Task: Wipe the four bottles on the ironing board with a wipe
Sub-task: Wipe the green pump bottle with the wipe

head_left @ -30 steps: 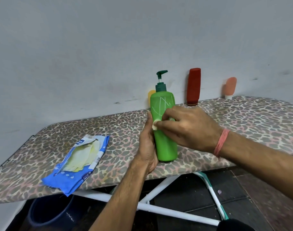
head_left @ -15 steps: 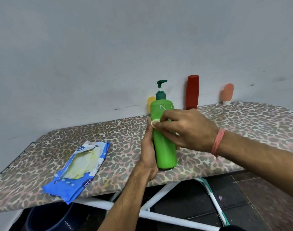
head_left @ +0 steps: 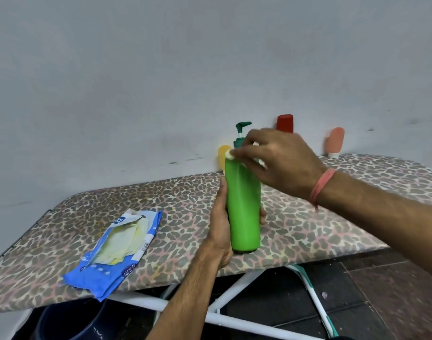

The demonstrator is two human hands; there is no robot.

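A green pump bottle [head_left: 244,209] stands upright near the front edge of the leopard-print ironing board [head_left: 320,231]. My left hand [head_left: 221,224] grips its lower body from the left. My right hand [head_left: 276,160] holds a small white wipe [head_left: 230,154] against the bottle's shoulder, just below the dark green pump. Behind, along the wall, stand a red bottle [head_left: 285,123], a pale orange bottle [head_left: 335,142] and a yellow bottle [head_left: 222,153], which is mostly hidden behind the green one.
A blue opened wipes packet [head_left: 116,251] with yellowish wipes showing lies on the board's left part. Under the board are white legs [head_left: 234,317] and a dark blue bucket [head_left: 70,322]. A grey wall runs directly behind the board.
My right hand with the wipe has slid up the green bottle from its middle to its shoulder. My left hand stays on the bottle's lower part.
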